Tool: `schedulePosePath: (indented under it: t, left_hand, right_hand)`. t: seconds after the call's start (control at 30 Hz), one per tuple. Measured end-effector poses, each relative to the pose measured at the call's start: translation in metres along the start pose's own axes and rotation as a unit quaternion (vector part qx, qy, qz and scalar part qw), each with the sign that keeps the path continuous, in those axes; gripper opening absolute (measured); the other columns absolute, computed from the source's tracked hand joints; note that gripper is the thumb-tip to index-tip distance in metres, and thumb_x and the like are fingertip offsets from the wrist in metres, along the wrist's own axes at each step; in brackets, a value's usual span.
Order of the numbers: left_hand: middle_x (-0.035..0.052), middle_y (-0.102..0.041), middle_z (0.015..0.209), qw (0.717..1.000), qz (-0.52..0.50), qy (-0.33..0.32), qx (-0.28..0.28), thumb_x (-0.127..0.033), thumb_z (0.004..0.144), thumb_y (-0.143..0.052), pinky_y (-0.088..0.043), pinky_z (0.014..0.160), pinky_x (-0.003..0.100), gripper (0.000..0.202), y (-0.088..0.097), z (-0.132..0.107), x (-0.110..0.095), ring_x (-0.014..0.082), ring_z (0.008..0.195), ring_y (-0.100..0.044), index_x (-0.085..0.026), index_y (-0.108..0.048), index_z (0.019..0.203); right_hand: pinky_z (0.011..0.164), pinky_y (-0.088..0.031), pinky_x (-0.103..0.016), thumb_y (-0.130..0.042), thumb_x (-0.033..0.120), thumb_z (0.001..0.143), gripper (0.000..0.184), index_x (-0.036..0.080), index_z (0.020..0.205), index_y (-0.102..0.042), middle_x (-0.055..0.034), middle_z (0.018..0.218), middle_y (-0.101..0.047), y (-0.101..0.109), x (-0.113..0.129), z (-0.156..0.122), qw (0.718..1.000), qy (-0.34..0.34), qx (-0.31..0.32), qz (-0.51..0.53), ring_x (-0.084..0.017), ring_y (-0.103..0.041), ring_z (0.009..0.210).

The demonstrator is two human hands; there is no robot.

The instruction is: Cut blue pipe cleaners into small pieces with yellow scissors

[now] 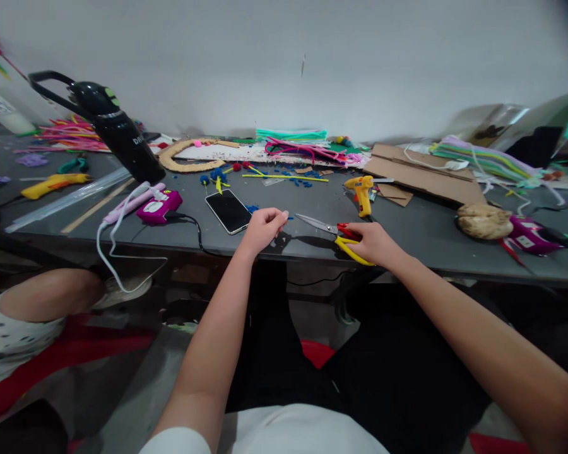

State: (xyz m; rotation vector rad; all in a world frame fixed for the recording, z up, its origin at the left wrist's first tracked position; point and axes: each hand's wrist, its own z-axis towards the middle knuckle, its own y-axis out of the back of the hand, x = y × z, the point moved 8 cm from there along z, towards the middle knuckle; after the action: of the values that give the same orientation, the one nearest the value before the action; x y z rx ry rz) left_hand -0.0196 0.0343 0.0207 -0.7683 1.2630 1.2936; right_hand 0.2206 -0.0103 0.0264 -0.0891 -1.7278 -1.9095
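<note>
My right hand [376, 244] grips the red and yellow handles of a pair of scissors [322, 226]; the metal blades point left and lie low over the grey table [284, 202]. My left hand [264, 228] rests at the table's front edge with its fingers curled in a pinch on something small and blue that I cannot make out. A black smartphone [228, 210] lies face up just left of that hand. Blue scraps [252, 208] lie between phone and hand.
A yellow glue gun [362, 189] stands behind the scissors, cardboard sheets [419, 171] to its right. Pipe cleaners [303, 150] are piled along the wall. A black bottle [118, 129], a magenta device [159, 207] with cable and a second yellow glue gun [52, 184] sit left. Another person's arm [47, 293] is at far left.
</note>
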Motion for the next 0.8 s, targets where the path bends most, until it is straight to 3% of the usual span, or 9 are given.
schedulePosePath:
  t: [0.13, 0.8]
  left_hand:
    - [-0.0018, -0.049, 0.053, 1.000, 0.003, -0.006, 0.000, -0.044, 0.085, -0.058, -0.033, 0.047, 0.022, 0.037, 0.0001, 0.0006, 0.0001, 0.0078, 0.047, -0.043, -0.015, -0.057, 0.063]
    - [-0.0021, -0.049, 0.054, 1.000, -0.001, -0.005, 0.008, -0.044, 0.085, -0.057, -0.034, 0.048, 0.022, 0.037, -0.0015, 0.0005, -0.0018, 0.0079, 0.047, -0.043, -0.015, -0.056, 0.063]
  right_hand:
    - [0.055, -0.030, -0.026, -0.059, 0.038, 0.075, 0.023, 0.019, 0.066, -0.050, 0.0018, 0.060, -0.048, 0.0007, 0.0013, -0.0012, 1.000, -0.002, 0.000, 0.011, -0.011, -0.038, 0.058]
    - [0.058, -0.032, -0.027, -0.057, 0.030, 0.072, 0.012, 0.018, 0.071, -0.059, 0.0001, 0.063, -0.054, -0.0037, -0.0021, 0.0008, 1.000, 0.008, 0.010, -0.003, -0.013, -0.043, 0.059]
